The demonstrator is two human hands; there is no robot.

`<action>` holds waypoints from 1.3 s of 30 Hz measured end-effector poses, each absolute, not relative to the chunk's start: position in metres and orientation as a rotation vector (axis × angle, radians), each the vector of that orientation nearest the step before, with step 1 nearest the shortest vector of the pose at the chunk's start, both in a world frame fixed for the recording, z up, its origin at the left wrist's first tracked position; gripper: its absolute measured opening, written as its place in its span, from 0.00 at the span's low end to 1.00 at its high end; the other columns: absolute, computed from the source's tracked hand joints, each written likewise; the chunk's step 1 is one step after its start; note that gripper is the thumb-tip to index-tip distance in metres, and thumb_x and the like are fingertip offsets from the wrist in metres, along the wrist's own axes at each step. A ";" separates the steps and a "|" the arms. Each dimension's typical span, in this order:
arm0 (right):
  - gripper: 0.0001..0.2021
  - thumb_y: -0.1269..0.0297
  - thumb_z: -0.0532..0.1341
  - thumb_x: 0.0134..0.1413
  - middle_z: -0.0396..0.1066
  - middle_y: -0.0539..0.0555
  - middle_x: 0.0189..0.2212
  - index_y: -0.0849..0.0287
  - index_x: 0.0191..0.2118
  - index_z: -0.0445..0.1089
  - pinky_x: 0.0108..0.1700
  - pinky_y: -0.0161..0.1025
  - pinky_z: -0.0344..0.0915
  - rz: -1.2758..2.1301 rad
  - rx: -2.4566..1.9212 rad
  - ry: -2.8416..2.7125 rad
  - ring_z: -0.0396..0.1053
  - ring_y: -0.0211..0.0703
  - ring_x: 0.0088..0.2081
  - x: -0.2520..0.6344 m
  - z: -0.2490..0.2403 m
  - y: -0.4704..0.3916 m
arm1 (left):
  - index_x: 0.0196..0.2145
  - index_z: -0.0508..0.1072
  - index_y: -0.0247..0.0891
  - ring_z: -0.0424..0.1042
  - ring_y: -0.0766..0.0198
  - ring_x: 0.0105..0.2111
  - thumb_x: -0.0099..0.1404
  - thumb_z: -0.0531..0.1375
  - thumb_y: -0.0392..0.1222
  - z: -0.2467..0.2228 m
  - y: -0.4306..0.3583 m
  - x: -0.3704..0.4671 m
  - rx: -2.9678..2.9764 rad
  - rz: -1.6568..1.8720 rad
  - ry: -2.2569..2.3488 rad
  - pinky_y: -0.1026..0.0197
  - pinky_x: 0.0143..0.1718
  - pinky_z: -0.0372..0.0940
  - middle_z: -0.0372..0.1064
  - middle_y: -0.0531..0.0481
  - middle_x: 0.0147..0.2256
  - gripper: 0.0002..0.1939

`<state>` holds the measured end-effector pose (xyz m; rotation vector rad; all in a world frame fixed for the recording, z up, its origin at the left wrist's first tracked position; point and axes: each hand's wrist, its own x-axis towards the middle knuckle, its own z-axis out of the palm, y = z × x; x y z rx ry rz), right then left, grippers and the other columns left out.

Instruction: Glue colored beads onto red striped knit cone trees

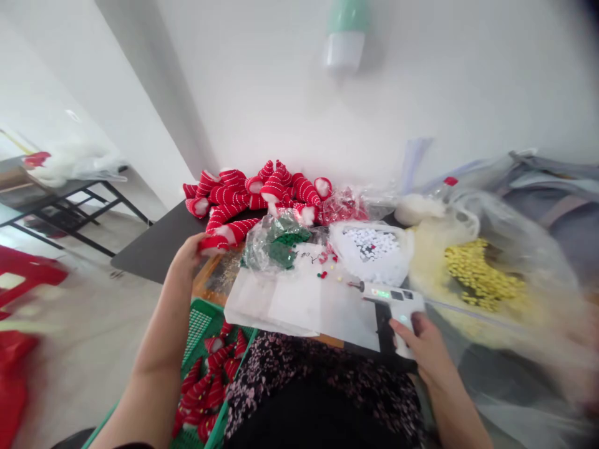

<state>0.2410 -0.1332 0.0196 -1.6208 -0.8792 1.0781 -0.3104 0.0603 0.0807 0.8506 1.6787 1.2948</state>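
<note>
Below the left hand [189,248], basket [198,321] piled with cones [209,380]; another cone [216,242] touched, grip unclear; glue gun [406,305] clasped by right hand [428,349]!

On the counter [156,249] before me, cloth cones [269,190] lie behind the sheet [294,299], a bag of balls [423,262] to its right, and more cones [213,368] lie in the basket [199,324] below left.
</note>
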 end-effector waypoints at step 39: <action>0.20 0.45 0.72 0.55 0.82 0.57 0.35 0.58 0.42 0.80 0.42 0.43 0.77 1.211 -1.247 -0.922 0.79 0.49 0.36 0.210 0.025 -0.145 | 0.54 0.77 0.30 0.84 0.47 0.36 0.70 0.63 0.51 0.035 -0.014 -0.028 0.476 0.706 0.826 0.51 0.36 0.78 0.82 0.36 0.38 0.23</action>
